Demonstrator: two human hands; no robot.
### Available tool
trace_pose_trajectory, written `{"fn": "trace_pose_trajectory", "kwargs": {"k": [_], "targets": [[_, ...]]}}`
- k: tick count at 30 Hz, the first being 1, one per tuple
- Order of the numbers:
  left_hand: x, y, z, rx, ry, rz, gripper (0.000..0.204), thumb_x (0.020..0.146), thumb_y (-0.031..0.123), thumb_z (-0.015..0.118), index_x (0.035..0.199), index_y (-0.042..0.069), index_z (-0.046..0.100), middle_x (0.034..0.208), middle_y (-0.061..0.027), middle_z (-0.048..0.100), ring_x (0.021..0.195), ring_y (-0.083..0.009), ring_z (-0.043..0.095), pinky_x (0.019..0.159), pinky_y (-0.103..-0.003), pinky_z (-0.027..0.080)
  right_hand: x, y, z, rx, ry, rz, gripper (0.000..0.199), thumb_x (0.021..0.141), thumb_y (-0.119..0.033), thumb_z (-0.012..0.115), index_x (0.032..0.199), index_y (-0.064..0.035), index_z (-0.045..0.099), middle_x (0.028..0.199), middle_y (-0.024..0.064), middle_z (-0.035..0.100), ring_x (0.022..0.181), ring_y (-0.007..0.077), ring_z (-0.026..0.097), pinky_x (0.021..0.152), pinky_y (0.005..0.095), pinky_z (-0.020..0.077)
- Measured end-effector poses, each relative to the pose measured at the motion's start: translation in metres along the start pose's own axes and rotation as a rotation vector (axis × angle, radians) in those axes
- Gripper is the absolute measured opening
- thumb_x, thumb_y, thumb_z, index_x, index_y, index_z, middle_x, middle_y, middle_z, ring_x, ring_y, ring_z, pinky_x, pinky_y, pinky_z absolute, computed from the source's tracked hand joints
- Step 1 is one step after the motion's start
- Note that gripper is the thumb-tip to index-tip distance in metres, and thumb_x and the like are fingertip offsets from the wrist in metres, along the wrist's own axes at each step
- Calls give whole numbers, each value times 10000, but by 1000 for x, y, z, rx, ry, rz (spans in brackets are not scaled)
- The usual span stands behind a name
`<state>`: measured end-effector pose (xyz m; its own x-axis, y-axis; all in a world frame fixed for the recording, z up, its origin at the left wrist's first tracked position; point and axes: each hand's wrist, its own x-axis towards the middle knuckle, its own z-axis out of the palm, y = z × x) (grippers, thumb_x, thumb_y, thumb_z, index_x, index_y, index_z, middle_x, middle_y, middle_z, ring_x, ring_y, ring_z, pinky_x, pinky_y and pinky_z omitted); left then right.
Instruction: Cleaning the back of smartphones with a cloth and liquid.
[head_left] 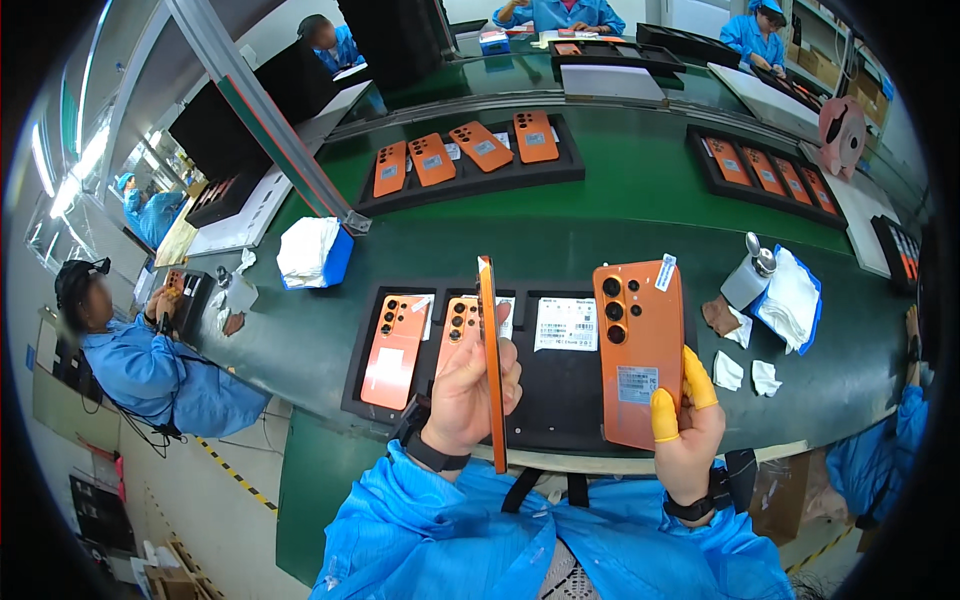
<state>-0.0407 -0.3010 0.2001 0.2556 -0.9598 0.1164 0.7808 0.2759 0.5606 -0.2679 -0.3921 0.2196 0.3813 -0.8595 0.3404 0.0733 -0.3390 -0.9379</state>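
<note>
Left-hand fingers (509,378) grip a slim smartphone (496,420) edge-on, while right-hand fingers (697,378), wearing yellow cots (664,413), hold a glossy orange smartphone (643,335), rounded-rectangular, with circular lenses (613,310).

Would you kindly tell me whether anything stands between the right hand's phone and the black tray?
Nothing visible does. The phone in the right hand hides the right end of the black tray, so anything directly behind it cannot be seen. The left hand is off to its left.
</note>
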Motion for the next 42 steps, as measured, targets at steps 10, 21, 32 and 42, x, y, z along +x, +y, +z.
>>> {"fn": "trace_pose_trajectory", "kwargs": {"k": [10, 21, 32, 42], "targets": [[6, 5, 1, 3, 128, -2, 487, 956, 217, 526, 1391, 84, 350, 823, -39, 497, 613, -137, 531, 446, -238, 439, 5, -1, 10, -186, 84, -148, 433, 827, -20, 651, 1241, 46, 545, 964, 192, 655, 833, 265, 677, 728, 321, 527], [45, -13, 11, 635, 299, -51, 390, 1001, 115, 410, 1371, -9, 402, 1314, -90, 524, 1199, -161, 492, 1026, -306, 384, 39, 11, -7, -317, 123, 62, 441, 864, -33, 566, 1294, 31, 493, 936, 236, 662, 749, 324, 662, 644, 366, 500], [53, -21, -20, 1462, 324, 43, 415, 950, 32, 441, 1359, -20, 401, 1287, -125, 512, 1169, -202, 501, 1002, -286, 376, 46, 60, -5, -635, 39, -108, 385, 874, -9, 533, 1254, 47, 517, 1223, 243, 501, 1136, 380, 514, 961, 392, 424], [-38, 98, -71, 2145, 674, 166, 239, 902, 163, 579, 1047, -16, 644, 769, -158, 645, 643, -227, 623, 611, -357, 493, 10, 2, 74, -550, -514, -231, 429, 789, -130, 685, 1181, 21, 595, 1302, 244, 431, 1245, 430, 367, 1041, 461, 331]]}}
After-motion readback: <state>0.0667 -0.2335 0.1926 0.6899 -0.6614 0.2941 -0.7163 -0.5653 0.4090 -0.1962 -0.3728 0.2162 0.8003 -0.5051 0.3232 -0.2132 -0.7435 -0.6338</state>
